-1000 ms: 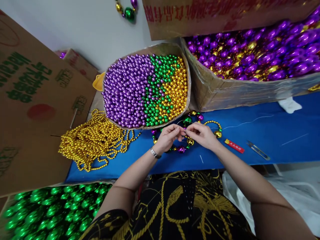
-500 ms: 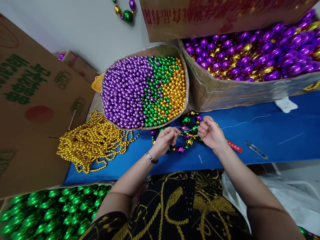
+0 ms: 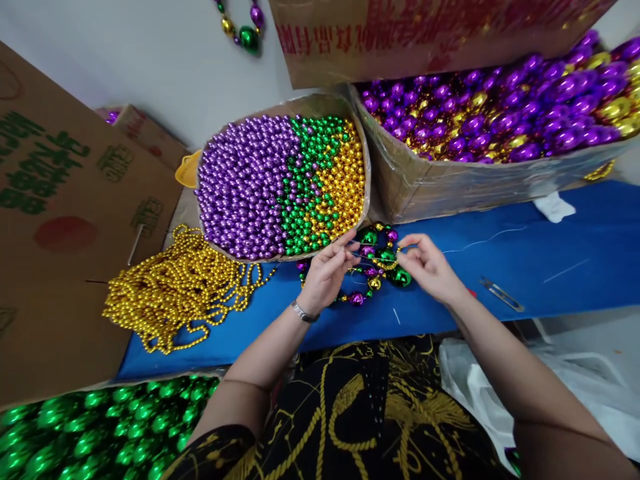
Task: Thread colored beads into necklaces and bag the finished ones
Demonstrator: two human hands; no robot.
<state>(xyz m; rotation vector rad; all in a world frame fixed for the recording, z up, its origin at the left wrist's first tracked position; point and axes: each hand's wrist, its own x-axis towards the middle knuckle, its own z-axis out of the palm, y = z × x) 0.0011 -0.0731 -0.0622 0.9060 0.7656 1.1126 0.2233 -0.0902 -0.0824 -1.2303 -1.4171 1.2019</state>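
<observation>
Fingers of the right hand (image 3: pixel 425 265) pinch thin thread (image 3: pixel 376 258) mid-frame; those of the left hand (image 3: pixel 327 272) spread slightly, grip unclear. Likely light, limp, slippery: best pinched close.

I see the garland (image 3: pixel 374 285) mid-frame on the surface (image 3: pixel 545 247), snips (image 3: pixel 501 295) right of it, strands (image 3: pixel 170 290) left; behind stand a bin (image 3: pixel 320 105) of beads (image 3: pixel 245 187), upper centre, and a carton (image 3: pixel 425 190), upper right.

Loving the shirt (image 3: pixel 333 427), it's black with chunky gold ropes (image 3: pixel 323 410) and tassels (image 3: pixel 353 390), plus tiny pale dots (image 3: pixel 378 393) down the front. Left sleeve (image 3: pixel 220 445) is short, same black-and-gold look, and there's a silvery linked wristband (image 3: pixel 304 313).
</observation>
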